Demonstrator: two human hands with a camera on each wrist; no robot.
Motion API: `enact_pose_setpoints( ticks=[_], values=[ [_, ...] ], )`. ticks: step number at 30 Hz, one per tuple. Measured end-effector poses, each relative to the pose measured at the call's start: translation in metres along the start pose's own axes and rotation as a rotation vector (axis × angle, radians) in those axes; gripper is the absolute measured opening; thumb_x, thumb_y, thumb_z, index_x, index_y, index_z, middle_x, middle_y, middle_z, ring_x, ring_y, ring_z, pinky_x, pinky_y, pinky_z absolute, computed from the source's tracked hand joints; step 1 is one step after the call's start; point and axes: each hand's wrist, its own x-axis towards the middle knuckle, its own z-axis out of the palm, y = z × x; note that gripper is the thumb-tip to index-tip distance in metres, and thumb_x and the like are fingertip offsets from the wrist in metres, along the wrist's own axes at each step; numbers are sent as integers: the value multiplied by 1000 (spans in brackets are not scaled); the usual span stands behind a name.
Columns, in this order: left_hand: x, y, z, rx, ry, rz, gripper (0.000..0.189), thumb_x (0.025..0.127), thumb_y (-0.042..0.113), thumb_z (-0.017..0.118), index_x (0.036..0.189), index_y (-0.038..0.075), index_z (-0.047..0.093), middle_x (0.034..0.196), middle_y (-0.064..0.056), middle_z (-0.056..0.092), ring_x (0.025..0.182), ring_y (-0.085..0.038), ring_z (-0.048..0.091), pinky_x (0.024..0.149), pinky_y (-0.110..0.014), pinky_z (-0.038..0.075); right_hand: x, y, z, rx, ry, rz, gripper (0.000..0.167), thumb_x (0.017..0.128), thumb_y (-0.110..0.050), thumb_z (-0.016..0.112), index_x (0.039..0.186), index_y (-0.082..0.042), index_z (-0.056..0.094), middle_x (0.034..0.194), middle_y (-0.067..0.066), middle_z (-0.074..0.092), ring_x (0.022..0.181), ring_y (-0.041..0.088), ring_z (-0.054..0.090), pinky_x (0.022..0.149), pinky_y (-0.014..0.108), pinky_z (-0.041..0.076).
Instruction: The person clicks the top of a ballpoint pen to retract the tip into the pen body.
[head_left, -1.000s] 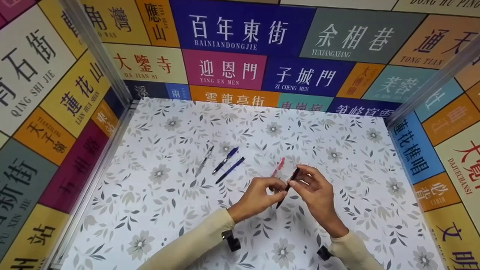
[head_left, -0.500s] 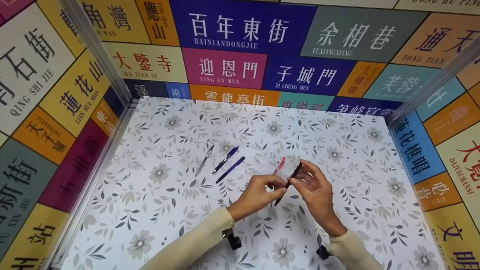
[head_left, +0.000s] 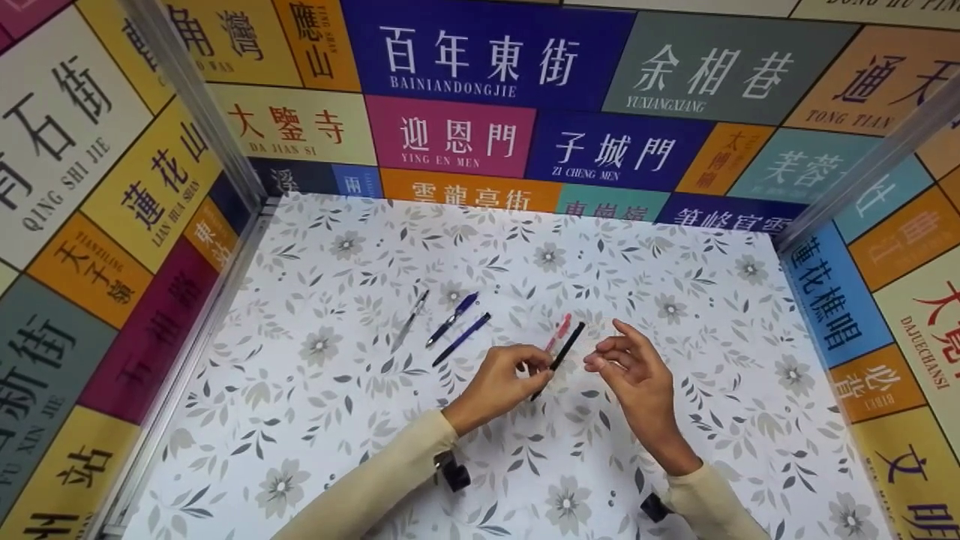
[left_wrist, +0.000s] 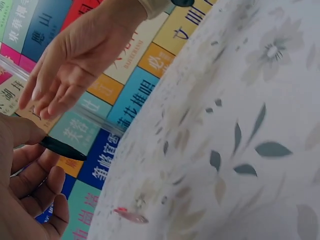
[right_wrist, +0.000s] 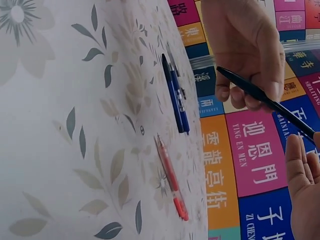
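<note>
My left hand [head_left: 504,381] pinches a slim black pen [head_left: 568,346] between thumb and fingers, above the table. In the left wrist view one tapered end of the pen [left_wrist: 64,149] pokes out past the fingers. Just to the right is my right hand [head_left: 637,386], its fingers loosely bent and nothing held. The right wrist view shows the pen [right_wrist: 243,85] slanting from the left hand [right_wrist: 250,45] toward the right hand [right_wrist: 306,187]. A pink pen [head_left: 562,327] lies on the table beyond the left hand, partly hidden by it.
Left of the hands lie a clear pen with a dark end [head_left: 410,321], a blue pen with a clear barrel [head_left: 452,319] and a dark blue pen [head_left: 463,339]. The white floral table [head_left: 337,420] is bounded by colourful lettered panels [head_left: 487,56] at the back and both sides.
Earlier both hands held the black pen. My right hand has let go and sits slightly right; my left hand has drawn the pen a little to the left.
</note>
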Motion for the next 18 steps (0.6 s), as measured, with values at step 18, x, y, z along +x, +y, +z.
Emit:
enact_pose_setpoints(
  ticks=[18],
  values=[
    [-6,-55,-13,10,53,-150,13,94,3,79,106,5,82,96,-2,76,83,-12,65,73,-23,53,-9,7,-17,-52,22,59,63,100,20,64,160,8,46,121,34,57,106,27,76,91,35,64]
  ],
)
